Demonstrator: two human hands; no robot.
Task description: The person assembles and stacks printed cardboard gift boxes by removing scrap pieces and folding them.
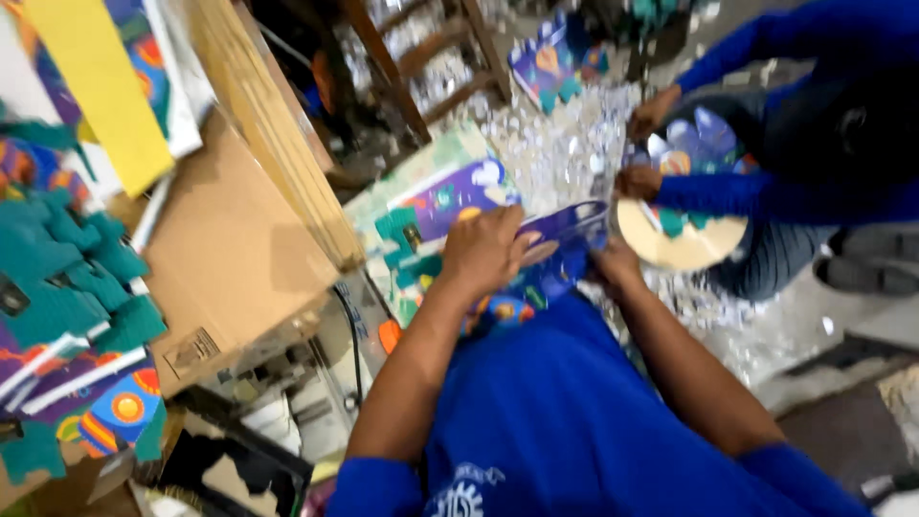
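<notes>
My left hand (486, 251) grips a colourful printed cardboard piece (565, 239), purple and blue with orange spots, held in front of my blue shirt. My right hand (615, 262) holds the same piece from its right side, mostly hidden behind it. Under the piece lies a printed sheet (431, 211) in purple, green and white. The picture is blurred by motion.
A co-worker in blue sits at the right; their hands (643, 153) hold printed pieces over a round tan board (682, 244). Brown cardboard sheets (230, 239) and stacks of green and purple cutouts (67, 287) fill the left. Paper scraps (555, 144) litter the floor.
</notes>
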